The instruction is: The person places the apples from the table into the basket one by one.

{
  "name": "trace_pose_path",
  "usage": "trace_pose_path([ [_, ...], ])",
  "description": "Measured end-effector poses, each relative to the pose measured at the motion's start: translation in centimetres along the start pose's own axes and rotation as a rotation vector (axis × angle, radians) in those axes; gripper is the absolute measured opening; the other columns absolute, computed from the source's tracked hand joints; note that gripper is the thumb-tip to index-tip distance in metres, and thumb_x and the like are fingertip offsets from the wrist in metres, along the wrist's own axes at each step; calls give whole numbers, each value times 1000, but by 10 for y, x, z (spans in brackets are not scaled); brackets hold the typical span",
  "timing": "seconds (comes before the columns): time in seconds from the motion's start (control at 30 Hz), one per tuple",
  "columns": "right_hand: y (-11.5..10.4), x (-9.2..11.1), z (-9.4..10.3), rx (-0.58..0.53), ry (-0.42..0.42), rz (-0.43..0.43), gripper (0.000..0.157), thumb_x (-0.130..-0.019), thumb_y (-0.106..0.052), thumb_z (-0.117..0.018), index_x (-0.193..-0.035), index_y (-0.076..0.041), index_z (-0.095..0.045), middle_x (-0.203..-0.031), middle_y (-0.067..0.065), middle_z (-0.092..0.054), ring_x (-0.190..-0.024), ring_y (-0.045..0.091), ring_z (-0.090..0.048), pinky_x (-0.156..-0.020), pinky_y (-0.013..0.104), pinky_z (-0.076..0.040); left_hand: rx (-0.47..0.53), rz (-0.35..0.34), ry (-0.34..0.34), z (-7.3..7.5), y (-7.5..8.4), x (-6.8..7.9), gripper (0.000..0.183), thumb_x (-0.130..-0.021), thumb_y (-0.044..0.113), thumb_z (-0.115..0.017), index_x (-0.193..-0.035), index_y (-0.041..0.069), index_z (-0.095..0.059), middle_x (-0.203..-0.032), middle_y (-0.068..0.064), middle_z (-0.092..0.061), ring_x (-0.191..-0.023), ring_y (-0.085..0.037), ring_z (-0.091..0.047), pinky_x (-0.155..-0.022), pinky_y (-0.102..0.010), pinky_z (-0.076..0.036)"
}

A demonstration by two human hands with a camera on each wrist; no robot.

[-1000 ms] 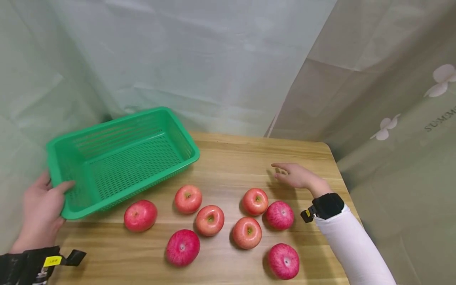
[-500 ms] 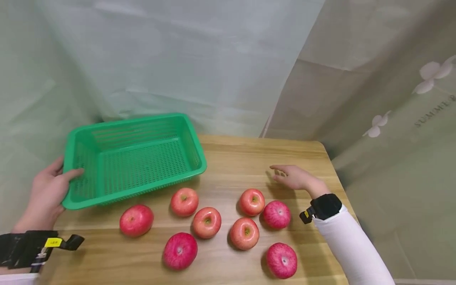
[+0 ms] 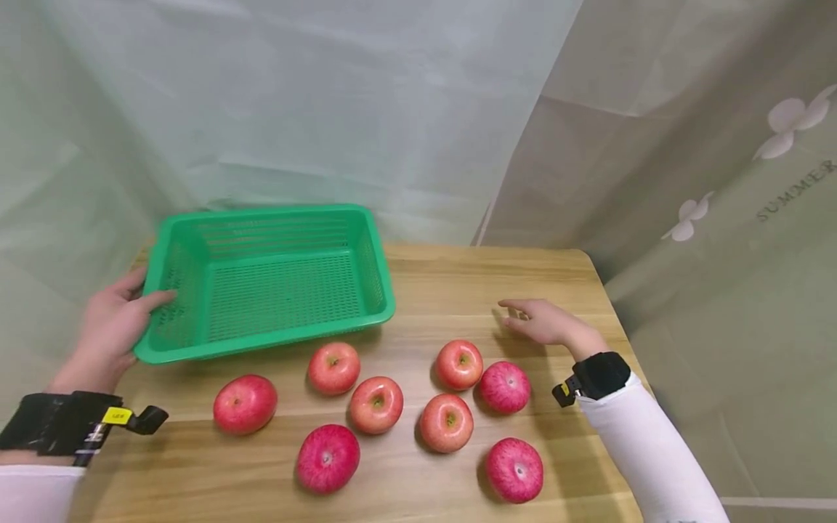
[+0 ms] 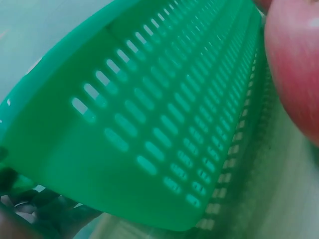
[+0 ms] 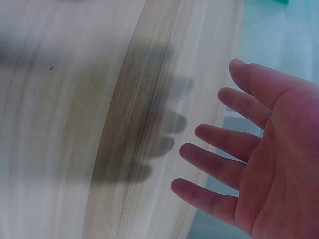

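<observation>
- The bench (image 3: 445, 287) ends near the green basket (image 3: 284, 298); overshooting could tip it.
- The basket, at the far left, could sag, held one-ended.
- The left hand (image 3: 116, 323) clamps its left rim; slipping could drop it.
- The right hand (image 3: 541, 322), fingers apart, seems too distant to help.
- Loose apples (image 3: 334, 368), nearby, could roll if bumped.

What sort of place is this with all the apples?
It looks like a curtained-off indoor corner, maybe set up for tabletop work. Pale creased sheets hang behind and beside a light-brown wooden table, where round red apples lie near a green rectangular plastic basket.
</observation>
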State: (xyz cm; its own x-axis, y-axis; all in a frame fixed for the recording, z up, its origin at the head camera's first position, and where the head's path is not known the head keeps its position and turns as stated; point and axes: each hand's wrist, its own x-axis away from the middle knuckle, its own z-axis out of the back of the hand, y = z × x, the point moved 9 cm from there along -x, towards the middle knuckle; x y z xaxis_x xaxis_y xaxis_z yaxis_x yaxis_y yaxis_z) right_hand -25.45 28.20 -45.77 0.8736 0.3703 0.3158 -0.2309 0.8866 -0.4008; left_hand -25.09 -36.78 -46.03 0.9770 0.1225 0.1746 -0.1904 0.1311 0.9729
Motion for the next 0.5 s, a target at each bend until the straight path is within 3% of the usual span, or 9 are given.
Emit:
trace_pose_path([
  [0.1,1,1,-1,0,0,-3,53,-111,-28,-56,-157,-2,-51,-152,27,-56,-140,48,-53,-116,64,-41,-51,-8,-17,-13,6,-6,82,-107,21,-67,-171,9,-17,-144,-6,-51,-89,7,-65,-67,-20,-61],
  [0.27,1,4,0,-5,2,-13,53,-111,-27,-55,-158,-2,-50,-153,27,-55,-140,48,-53,-116,64,-40,-61,-9,-35,-34,13,-18,79,-108,20,-63,-171,10,-16,-170,-21,-30,-96,8,-60,-70,-16,-59],
  [0.5,-2,7,0,-16,10,-2,53,-111,-26,-56,-157,0,-50,-153,27,-55,-137,49,-54,-115,65,-42,-124,-38,-39,-57,20,-31,76,-109,21,-62,-171,12,-20,-170,-25,-31,-105,2,-58,-74,-15,-58],
])
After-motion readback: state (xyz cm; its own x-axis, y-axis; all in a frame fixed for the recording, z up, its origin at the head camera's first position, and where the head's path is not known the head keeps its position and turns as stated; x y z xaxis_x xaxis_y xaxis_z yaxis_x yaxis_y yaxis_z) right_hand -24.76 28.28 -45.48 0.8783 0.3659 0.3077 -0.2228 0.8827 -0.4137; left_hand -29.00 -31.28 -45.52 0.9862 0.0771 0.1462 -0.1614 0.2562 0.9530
